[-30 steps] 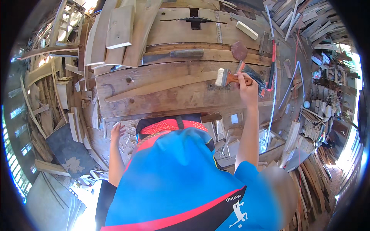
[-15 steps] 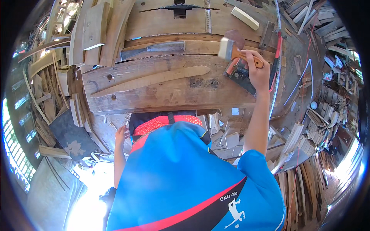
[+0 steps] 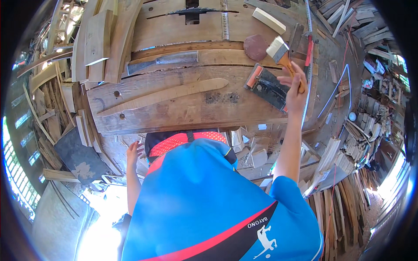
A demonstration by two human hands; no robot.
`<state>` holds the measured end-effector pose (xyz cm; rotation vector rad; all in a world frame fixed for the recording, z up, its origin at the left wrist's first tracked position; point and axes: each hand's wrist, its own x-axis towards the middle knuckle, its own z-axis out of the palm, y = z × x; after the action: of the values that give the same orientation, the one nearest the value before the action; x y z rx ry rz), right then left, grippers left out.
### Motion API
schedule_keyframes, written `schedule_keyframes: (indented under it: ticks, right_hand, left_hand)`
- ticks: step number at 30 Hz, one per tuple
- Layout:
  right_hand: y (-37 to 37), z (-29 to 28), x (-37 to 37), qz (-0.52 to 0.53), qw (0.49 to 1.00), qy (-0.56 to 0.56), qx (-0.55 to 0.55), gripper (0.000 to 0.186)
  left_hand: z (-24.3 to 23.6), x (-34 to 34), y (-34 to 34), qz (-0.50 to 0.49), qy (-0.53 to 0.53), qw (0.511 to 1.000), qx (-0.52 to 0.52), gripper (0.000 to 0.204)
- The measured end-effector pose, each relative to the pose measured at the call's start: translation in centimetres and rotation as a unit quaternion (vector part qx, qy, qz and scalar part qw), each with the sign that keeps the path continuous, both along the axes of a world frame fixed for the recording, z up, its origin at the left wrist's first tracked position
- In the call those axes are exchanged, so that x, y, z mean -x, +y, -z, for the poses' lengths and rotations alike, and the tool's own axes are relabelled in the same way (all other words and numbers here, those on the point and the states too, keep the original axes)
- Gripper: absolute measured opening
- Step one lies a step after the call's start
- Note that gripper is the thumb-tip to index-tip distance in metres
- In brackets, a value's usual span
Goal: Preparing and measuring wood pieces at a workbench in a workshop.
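My right hand (image 3: 297,89) grips the wooden handle of a flat paintbrush (image 3: 278,50), its pale bristles tilted up and to the left. Just left of that hand, a black flat tool with red-orange ends (image 3: 266,89), like a hand sander, lies on the workbench (image 3: 174,119). Beyond it, near the bristles, is a round reddish-brown disc (image 3: 255,47) that looks like sandpaper. A long, thin wooden piece with a rounded tip (image 3: 167,95) lies across the bench. Low at my left side, off the bench, my left hand (image 3: 133,153) holds nothing, fingers apart.
A flat-bladed metal tool (image 3: 174,58) rests along the bench's gap. Boards (image 3: 98,39) are stacked at the far left; a saw blade (image 3: 191,10) shows in a slot at the back. A pale wood block (image 3: 268,20) and a red-handled tool (image 3: 309,50) lie at the right.
The paintbrush has swung from pointing left to pointing up-left, away from the black tool, which shows more fully. My left hand's fingers are more spread. The whole view has shifted slightly.
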<state>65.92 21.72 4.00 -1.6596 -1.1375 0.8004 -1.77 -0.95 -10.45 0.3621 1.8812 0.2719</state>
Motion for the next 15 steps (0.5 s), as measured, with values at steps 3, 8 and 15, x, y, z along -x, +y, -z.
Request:
schedule_keyframes:
  ticks: [3, 8, 15]
  right_hand:
    - [-2.4, 2.0, 0.7, 0.007, 1.0, -0.008, -0.01, 0.041]
    - [-4.0, 3.4, 2.2, 0.062, 0.993, -0.083, -0.049, 0.035]
    - [-5.3, 4.1, 2.0, 0.069, 0.973, -0.218, -0.04, 0.025]
  left_hand:
    - [0.5, -0.3, 0.2, 0.01, -0.006, 1.0, 0.018, 0.055]
    - [1.1, -0.3, 1.3, 0.045, -0.014, 0.998, 0.033, 0.054]
    - [1.2, 0.5, 4.5, 0.059, -0.021, 0.998, 0.005, 0.045]
